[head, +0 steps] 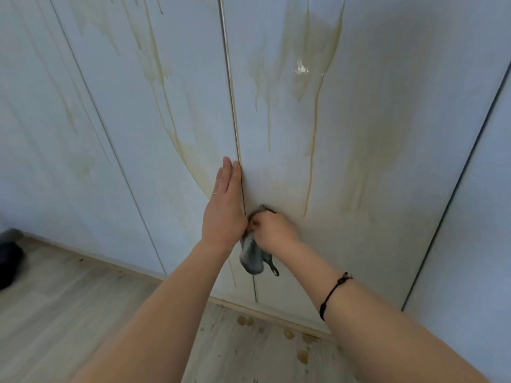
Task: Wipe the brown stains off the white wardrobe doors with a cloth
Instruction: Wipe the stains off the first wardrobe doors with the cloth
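Observation:
White wardrobe doors [373,111] fill the view, streaked with brown drip stains [313,139] that run down from the top. My left hand [225,205] lies flat with straight fingers against the left door, right beside the centre seam. My right hand [272,229] grips a bunched grey cloth [251,258] against the lower part of the right door, just right of the seam. Part of the cloth hangs down below my fist.
More brown streaks [163,87] cross the left door. Brown droplets [244,321] spot the wooden floor [69,299] at the wardrobe's base. A dark object [9,261] sits on the floor at the far left.

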Action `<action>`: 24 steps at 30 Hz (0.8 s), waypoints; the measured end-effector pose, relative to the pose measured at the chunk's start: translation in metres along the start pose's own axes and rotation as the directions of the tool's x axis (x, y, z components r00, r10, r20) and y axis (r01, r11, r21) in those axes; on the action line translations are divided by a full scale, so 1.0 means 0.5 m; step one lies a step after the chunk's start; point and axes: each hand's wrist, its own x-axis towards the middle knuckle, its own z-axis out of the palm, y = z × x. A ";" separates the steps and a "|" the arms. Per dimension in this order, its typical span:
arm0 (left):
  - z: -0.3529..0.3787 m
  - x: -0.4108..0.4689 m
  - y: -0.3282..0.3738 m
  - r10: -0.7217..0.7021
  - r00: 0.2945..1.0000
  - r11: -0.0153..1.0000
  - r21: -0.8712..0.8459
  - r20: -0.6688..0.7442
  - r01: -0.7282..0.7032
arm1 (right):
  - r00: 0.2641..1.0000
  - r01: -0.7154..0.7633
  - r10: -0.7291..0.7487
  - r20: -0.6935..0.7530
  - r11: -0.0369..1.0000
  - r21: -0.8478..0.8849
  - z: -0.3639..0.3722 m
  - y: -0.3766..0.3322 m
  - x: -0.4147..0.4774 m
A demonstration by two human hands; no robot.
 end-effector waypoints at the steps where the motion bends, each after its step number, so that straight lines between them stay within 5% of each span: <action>1: 0.005 0.002 -0.006 0.003 1.000 1.000 -0.022 -0.010 -0.003 | 0.987 0.050 -0.036 -0.159 0.995 0.087 -0.033 -0.018 0.008; 3: 0.013 0.003 -0.020 0.040 0.999 0.999 -0.013 -0.015 -0.040 | 0.902 0.175 -0.068 -0.426 0.960 0.217 -0.092 -0.041 0.019; 5: 0.013 0.004 -0.036 0.068 0.998 0.998 0.011 -0.008 -0.068 | 0.845 0.263 -0.099 -0.526 0.933 0.246 -0.105 -0.039 0.021; 7: 0.012 0.007 -0.047 0.076 0.997 0.997 0.021 0.006 -0.076 | 0.929 0.162 -0.124 -0.350 0.983 0.081 -0.065 -0.014 0.009; 8: 0.012 0.008 -0.049 0.068 0.998 0.997 0.033 0.014 -0.068 | 0.987 0.077 -0.083 -0.137 0.996 -0.049 -0.034 0.000 -0.006; 10: 0.013 0.010 -0.053 0.059 0.998 0.996 0.064 0.026 -0.061 | 0.970 -0.058 0.103 0.222 0.978 -0.202 0.020 0.030 -0.037; 11: 0.015 0.010 -0.054 0.064 0.997 0.995 0.071 0.034 -0.066 | 0.955 -0.102 0.157 0.253 0.971 -0.218 0.028 0.041 -0.047; 15: 0.029 0.014 -0.060 0.076 0.996 0.987 0.137 0.054 -0.083 | 0.986 -0.057 0.065 -0.157 0.997 0.050 -0.060 0.024 -0.021; 17: 0.033 0.016 -0.059 0.091 0.994 0.980 0.172 0.054 -0.099 | 0.886 0.078 0.012 -0.463 0.982 0.174 -0.124 0.004 -0.009; 19: 0.036 0.014 -0.054 0.082 0.996 0.982 0.170 0.030 -0.086 | 0.787 0.203 -0.050 -0.615 0.962 0.182 -0.135 0.008 -0.013; 21: 0.042 0.013 -0.043 0.058 0.998 0.982 0.180 0.002 -0.057 | 0.855 0.147 -0.103 -0.509 0.988 0.046 -0.092 0.038 -0.032; 23: 0.050 0.011 -0.035 0.041 0.999 0.980 0.195 -0.032 -0.035 | 0.994 -0.029 0.015 -0.106 0.991 -0.130 -0.018 0.072 -0.060; 24: 0.053 0.011 -0.032 0.039 0.998 0.981 0.192 -0.049 -0.029 | 0.993 -0.087 0.099 0.061 0.981 -0.176 0.009 0.090 -0.070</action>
